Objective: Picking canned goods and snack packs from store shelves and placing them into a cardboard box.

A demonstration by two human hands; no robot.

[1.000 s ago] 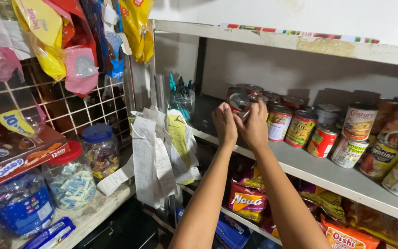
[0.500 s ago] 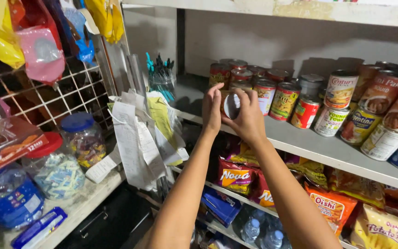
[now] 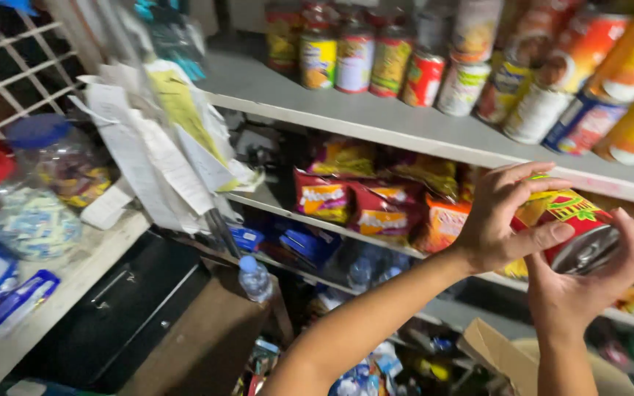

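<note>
- Both hands meet at the right of the view, in front of a grey shelf (image 3: 376, 121), and grip one red tin can (image 3: 570, 227) between them.
- The can lies tilted on its side in the air below the shelf edge, its silver end facing down and to the right; its red label carries yellow and green print.
- The left hand (image 3: 504, 220) wraps the can's upper left side, fingers curled over the label, index finger stretched across the top and thumb pressed along the lower edge.
- The right hand (image 3: 592, 290) cups the can from below and the right, palm under the silver end, fingers closed up around the far rim.
- Both forearms rise from the bottom of the view, the left one running diagonally from the lower centre.
- On the grey shelf above stands a row of upright tin cans (image 3: 390, 62) with yellow, red, green and white labels, well apart from the held can.
- A lower shelf holds red and yellow snack bags (image 3: 354, 202), just left of the left hand.
- At the left hangs a sheaf of paper slips (image 3: 163, 161).
- Further left, clear plastic jars (image 3: 45, 198) with red and blue lids sit on a pale counter.
- A small water bottle (image 3: 254, 279) with a blue cap stands below the papers, beside a dark box (image 3: 122, 308).
</note>
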